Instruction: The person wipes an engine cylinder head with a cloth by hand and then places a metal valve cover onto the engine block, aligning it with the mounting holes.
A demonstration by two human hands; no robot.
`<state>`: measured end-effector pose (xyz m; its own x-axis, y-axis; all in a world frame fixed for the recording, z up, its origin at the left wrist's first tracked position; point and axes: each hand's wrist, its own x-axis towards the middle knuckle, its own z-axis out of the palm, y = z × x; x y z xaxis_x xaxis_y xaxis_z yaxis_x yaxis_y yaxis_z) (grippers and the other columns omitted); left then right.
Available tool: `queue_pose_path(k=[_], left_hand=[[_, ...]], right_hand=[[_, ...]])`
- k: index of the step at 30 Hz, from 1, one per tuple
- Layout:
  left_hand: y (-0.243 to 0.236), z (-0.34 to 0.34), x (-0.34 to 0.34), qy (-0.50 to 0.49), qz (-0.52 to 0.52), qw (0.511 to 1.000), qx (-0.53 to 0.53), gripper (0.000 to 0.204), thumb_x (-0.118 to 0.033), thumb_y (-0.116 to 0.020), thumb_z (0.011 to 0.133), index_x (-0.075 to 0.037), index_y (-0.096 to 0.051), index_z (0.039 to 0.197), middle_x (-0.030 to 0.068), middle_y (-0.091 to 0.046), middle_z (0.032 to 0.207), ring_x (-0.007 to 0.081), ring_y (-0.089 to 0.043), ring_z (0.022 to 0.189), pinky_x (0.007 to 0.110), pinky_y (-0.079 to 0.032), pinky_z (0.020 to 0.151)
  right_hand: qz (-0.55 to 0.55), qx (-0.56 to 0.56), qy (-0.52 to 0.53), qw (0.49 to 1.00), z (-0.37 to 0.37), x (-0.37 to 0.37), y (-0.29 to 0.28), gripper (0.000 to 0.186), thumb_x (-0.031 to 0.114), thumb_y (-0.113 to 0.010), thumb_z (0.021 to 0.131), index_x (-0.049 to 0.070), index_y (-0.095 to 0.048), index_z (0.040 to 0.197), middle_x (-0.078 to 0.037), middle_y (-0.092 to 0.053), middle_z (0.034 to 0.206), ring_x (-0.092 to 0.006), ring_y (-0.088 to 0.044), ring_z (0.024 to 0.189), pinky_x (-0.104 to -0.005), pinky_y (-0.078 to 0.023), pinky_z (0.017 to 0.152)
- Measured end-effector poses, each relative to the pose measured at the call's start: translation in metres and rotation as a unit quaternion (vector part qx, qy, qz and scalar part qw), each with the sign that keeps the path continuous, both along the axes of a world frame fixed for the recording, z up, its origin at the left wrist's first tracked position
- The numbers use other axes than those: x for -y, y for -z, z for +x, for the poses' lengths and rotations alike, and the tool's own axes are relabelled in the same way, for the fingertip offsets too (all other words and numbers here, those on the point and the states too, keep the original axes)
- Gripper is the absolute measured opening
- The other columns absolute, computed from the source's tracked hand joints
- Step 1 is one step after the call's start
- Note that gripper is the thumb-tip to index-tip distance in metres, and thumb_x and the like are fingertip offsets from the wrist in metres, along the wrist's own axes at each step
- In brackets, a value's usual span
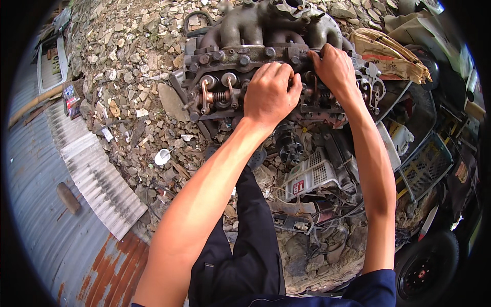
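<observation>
Head view, left to right: corrugated metal sheet (33,174), rusty low down; white cup (162,157) on gravel (128,30); dark cylinder head (230,56), upper middle, rocker arms (205,96) exposed. Left hand (271,92) over its middle, fingers curled, tips hidden, cannot tell grip. Right hand (335,70) at its upper right, fingers bent over edge, hold likewise unclear. Tan sack (386,51) beyond; black-tyred wheel (427,268) lower right.
</observation>
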<state>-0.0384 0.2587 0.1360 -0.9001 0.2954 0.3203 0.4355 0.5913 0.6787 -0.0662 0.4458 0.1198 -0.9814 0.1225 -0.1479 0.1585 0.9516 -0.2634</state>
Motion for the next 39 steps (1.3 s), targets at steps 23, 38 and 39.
queue_pose_path(k=[23,38,39], left_hand=[[-0.001,-0.004,-0.002,0.006,0.024,1.000,-0.002,0.017,-0.009,-0.072,0.078,-0.004,-0.056,0.073,0.0084,-0.057,0.071,0.0287,-0.059,0.070,0.039,-0.051,0.070],[-0.002,-0.004,0.001,0.006,0.058,0.998,-0.008,0.012,-0.007,-0.066,0.071,-0.001,-0.055,0.073,0.0135,-0.058,0.074,0.0329,-0.060,0.074,0.041,-0.052,0.070],[-0.001,-0.004,0.001,0.005,0.058,0.998,-0.013,0.012,-0.007,-0.065,0.071,-0.001,-0.055,0.073,0.0133,-0.057,0.073,0.0329,-0.060,0.073,0.041,-0.052,0.070]], right_hand=[[-0.052,-0.021,-0.079,0.995,0.004,-0.013,0.004,0.025,0.021,-0.064,0.091,-0.002,-0.056,0.086,-0.023,-0.062,0.081,-0.0414,-0.062,0.081,-0.0489,-0.049,0.073],[-0.146,0.071,0.023,0.987,-0.006,0.052,-0.020,0.031,0.034,-0.073,0.082,0.004,-0.068,0.086,-0.018,-0.070,0.081,-0.0367,-0.068,0.081,-0.0446,-0.052,0.072],[-0.167,0.057,0.034,0.984,-0.004,0.052,-0.015,0.031,0.033,-0.073,0.082,0.003,-0.067,0.087,-0.019,-0.070,0.082,-0.0370,-0.068,0.081,-0.0445,-0.052,0.072]])
